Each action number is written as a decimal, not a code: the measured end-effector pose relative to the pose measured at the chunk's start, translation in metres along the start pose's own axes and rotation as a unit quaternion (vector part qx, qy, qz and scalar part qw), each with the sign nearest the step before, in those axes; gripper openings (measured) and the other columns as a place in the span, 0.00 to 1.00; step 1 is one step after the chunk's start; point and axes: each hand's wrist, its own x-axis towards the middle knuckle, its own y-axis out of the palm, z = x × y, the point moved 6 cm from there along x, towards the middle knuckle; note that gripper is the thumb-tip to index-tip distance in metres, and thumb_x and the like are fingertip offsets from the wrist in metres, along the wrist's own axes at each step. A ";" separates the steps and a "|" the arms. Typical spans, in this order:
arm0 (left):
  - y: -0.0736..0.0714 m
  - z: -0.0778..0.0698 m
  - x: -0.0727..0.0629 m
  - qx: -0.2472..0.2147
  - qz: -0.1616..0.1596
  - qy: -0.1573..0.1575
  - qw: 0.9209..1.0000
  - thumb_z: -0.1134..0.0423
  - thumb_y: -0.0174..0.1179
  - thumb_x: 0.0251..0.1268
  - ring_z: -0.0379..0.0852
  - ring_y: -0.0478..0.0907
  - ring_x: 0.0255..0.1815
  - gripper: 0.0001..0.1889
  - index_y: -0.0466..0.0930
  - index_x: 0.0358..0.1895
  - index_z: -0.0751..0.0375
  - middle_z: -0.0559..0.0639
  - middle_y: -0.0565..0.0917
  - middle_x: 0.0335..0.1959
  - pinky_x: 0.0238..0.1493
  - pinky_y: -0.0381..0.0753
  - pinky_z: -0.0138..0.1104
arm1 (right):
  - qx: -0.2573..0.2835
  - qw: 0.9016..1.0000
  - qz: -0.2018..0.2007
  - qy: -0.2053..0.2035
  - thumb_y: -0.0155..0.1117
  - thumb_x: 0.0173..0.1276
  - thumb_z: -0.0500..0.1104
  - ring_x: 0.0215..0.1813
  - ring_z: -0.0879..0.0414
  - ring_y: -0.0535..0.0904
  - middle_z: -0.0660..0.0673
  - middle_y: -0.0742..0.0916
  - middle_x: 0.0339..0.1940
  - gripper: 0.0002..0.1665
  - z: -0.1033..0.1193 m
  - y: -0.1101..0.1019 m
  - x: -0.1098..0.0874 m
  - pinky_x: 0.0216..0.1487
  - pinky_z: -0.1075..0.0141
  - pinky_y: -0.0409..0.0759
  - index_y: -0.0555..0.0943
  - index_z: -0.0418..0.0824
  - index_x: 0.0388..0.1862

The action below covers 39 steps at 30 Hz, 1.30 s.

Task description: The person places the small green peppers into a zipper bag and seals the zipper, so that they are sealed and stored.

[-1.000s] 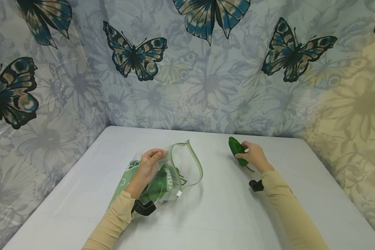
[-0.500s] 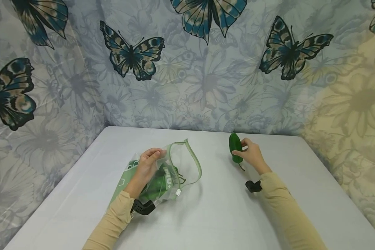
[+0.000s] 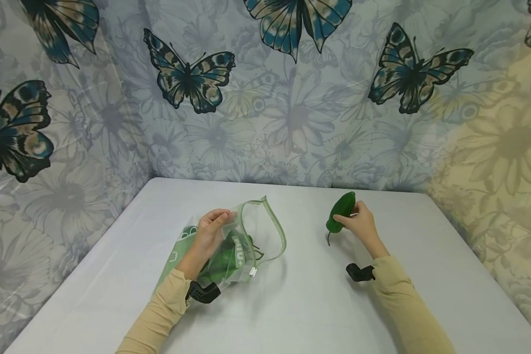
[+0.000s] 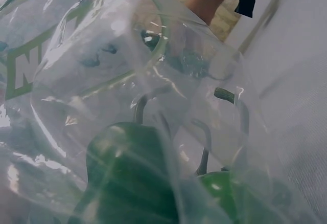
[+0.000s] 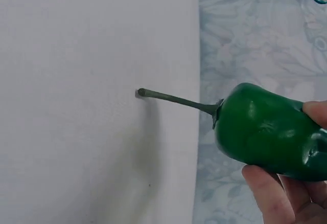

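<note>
My left hand (image 3: 210, 241) pinches the upper edge of a clear zip bag (image 3: 276, 221) with green print, its mouth gaping to the right. Inside the bag lie green peppers (image 4: 130, 173), their stems pointing toward the opening; plastic glare blurs them in the left wrist view. On the right, my right hand (image 3: 360, 223) holds one dark green pepper (image 3: 340, 211) between thumb and fingers, above the table. Its stem hangs down toward the near side. In the right wrist view the glossy pepper (image 5: 271, 132) shows its long thin stem clearly, with fingertips (image 5: 263, 188) against its side.
A white table (image 3: 301, 305) spreads under both hands. Behind it hangs a floral cloth (image 3: 292, 123) with butterfly prints, close to the table's back edge. Black wrist cameras (image 3: 203, 292) sit at both cuffs.
The right hand has turned the pepper, so its tip swings from upper left to upper right and its stem from lower right to straight down. The left hand and bag stay put.
</note>
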 end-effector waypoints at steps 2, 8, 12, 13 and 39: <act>0.000 0.000 0.000 0.000 -0.002 -0.003 1.000 0.68 0.58 0.58 0.40 0.78 0.40 0.05 0.84 0.34 0.56 0.47 0.84 0.33 0.62 0.29 0.44 | 0.003 1.000 0.002 0.000 0.65 0.57 0.44 0.35 0.44 0.78 0.34 0.75 0.38 0.25 -0.001 0.000 -0.003 0.30 0.63 0.77 0.65 0.28 0.41; -0.001 0.001 0.001 -0.005 0.004 -0.006 1.000 0.69 0.57 0.59 0.40 0.78 0.41 0.06 0.84 0.34 0.56 0.47 0.84 0.33 0.61 0.44 0.37 | 0.009 1.000 0.003 -0.020 0.65 0.58 0.43 0.39 0.41 0.78 0.32 0.77 0.40 0.23 0.000 0.000 -0.009 0.36 0.57 0.75 0.67 0.28 0.41; -0.002 0.001 0.001 -0.006 0.001 -0.005 1.000 0.70 0.56 0.60 0.40 0.78 0.40 0.07 0.83 0.34 0.57 0.47 0.84 0.33 0.60 0.47 0.34 | 0.011 0.999 0.011 -0.032 0.64 0.60 0.42 0.41 0.38 0.78 0.29 0.77 0.42 0.24 0.002 -0.001 -0.012 0.39 0.53 0.75 0.66 0.26 0.45; -0.002 0.001 0.001 -0.005 -0.002 -0.006 1.000 0.69 0.57 0.59 0.40 0.78 0.40 0.07 0.83 0.34 0.57 0.47 0.84 0.33 0.60 0.46 0.35 | 0.010 0.999 0.013 -0.035 0.63 0.60 0.41 0.42 0.38 0.78 0.29 0.77 0.42 0.25 0.003 -0.002 -0.013 0.40 0.53 0.75 0.66 0.25 0.46; -0.003 0.003 -0.001 0.012 0.000 -0.023 1.000 0.68 0.57 0.60 0.40 0.77 0.42 0.06 0.83 0.35 0.55 0.46 0.83 0.34 0.60 0.48 0.39 | 0.142 0.972 -0.026 -0.186 0.70 0.52 0.41 0.38 0.56 0.80 0.45 0.80 0.39 0.23 -0.012 0.004 -0.014 0.38 0.68 0.77 0.74 0.42 0.47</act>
